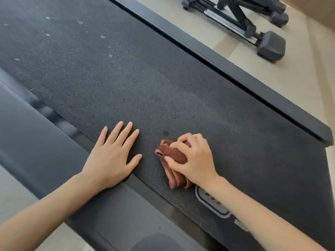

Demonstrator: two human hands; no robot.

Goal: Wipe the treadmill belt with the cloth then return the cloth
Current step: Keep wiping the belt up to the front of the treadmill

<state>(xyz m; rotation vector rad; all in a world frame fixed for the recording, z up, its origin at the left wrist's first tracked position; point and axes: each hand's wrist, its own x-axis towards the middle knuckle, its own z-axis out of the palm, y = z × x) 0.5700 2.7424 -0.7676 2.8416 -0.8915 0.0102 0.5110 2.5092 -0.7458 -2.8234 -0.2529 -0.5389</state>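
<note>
From the head camera, my right hand (194, 160) is curled down over the rust-brown cloth (175, 156), fingers bent across its top and thumb pinching its near fold, so the hand is clamped on it and pressing it onto the treadmill belt (126, 78). My left hand (112, 156) lies flat with straight, spread fingers. It holds nothing, with its fingers on the belt and its heel over the seam by the left side rail (36, 134).

The cloth looks soft, light and limp, folded into several layers. I judge it will bunch or unfold if dragged by one corner, so the best hold is the one I have: palm over the thick middle of the folds, fingertips pinning the front edge. The belt's pebbled surface should grab the fabric, not let it slide, so it likely needs firm downward pressure.

Relative to my grip, most of the cloth sits under the palm. A folded end pokes out ahead of my fingers towards the left hand, and a tail runs back beside my wrist, just short of the white printed marking (212, 203). Pale specks (79, 22) show further up the belt, well away from the cloth, so I reckon much wiping remains.
</note>
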